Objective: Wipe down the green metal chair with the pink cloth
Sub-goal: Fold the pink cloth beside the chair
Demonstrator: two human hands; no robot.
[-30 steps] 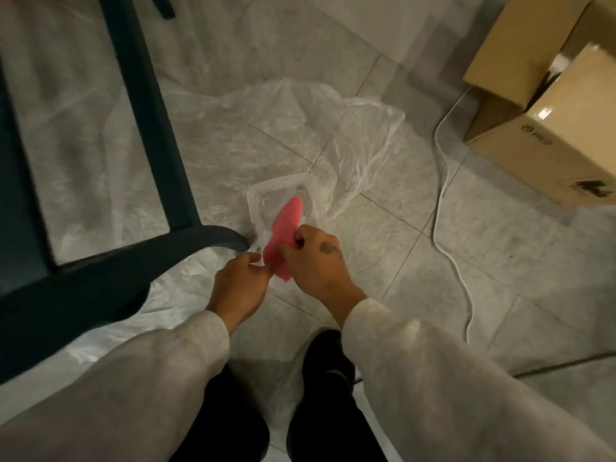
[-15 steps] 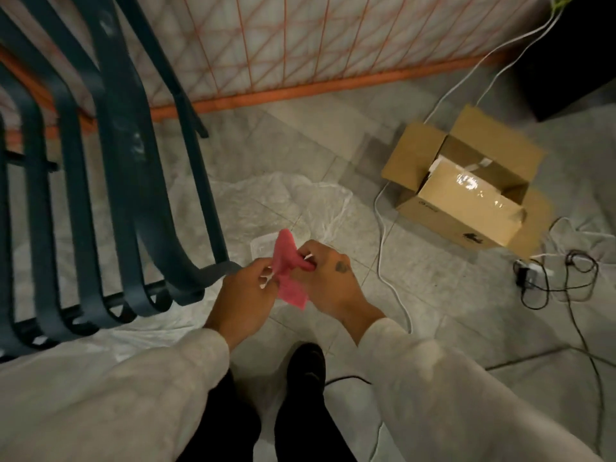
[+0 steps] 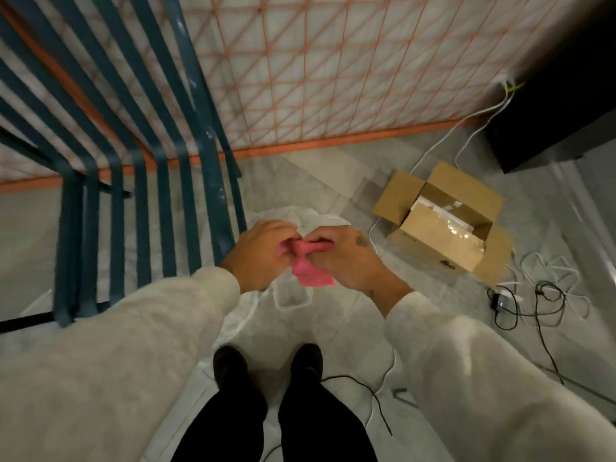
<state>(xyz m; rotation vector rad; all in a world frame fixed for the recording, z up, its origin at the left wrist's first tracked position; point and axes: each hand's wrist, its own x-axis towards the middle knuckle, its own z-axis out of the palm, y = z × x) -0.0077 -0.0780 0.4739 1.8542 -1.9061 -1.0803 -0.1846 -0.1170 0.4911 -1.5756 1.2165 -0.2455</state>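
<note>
We read no legible writing, and our left hand (image 3: 263,253) and right hand (image 3: 346,258) both pinch the pink cloth (image 3: 308,268) beside the green metal chair (image 3: 140,181)

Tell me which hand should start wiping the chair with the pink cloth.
Probably the left hand: both hands grip the pink cloth, but the green chair slats are beside it, farther from the right hand.
</note>
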